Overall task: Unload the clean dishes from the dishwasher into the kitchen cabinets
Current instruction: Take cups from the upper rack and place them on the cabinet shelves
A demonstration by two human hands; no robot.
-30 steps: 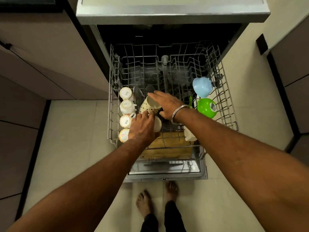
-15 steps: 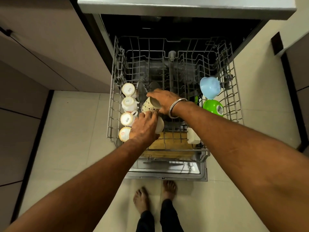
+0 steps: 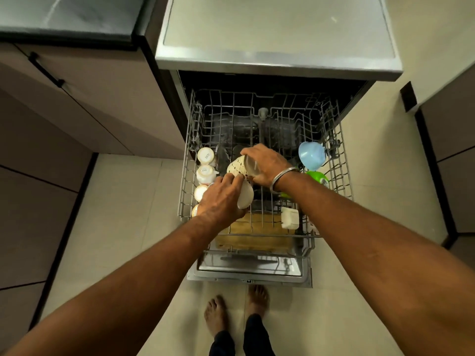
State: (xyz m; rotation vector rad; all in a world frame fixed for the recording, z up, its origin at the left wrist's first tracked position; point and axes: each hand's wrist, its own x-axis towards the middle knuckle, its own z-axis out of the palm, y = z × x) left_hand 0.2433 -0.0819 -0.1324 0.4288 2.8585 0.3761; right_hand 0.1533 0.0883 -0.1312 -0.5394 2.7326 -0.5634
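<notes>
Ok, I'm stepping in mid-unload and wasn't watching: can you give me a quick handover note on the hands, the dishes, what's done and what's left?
Left hand grips a plain white cup; right hand grips a patterned cup, both at the pulled-out upper rack.
In the rack: four small white cups along the left side, blue bowl and green bowl on the right, a white piece near the front. A wooden board lies below.
Done: nothing shown put away.
Left: carry both cups to a cabinet, then the rest.
</notes>
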